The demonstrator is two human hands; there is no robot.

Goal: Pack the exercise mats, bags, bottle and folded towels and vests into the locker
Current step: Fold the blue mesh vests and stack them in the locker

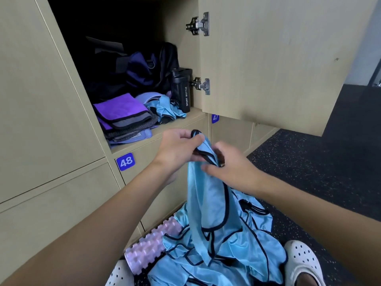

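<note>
A light-blue vest point(206, 195) with black trim hangs in front of the open locker point(183, 121). Its top edge is pinched by the fingers point(196, 139) of the left hand point(177, 149) and gripped by the right hand point(233, 164) just beside it. Below, more blue vests point(237, 250) lie heaped on the floor, touching a pink foam roller point(150, 246). Inside the locker sit folded towels point(123, 112), a crumpled vest point(167, 108), dark bags point(142, 73) and 1 black bottle point(181, 89). A label point(125, 161) below reads 48.

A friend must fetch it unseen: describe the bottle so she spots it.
Look into the open locker above the door numbered 48. At its front right corner, by the lower hinge, stands the bottle: black, upright, lettered SPORT BOTTLE, unlike the soft cloths beside it.
</note>
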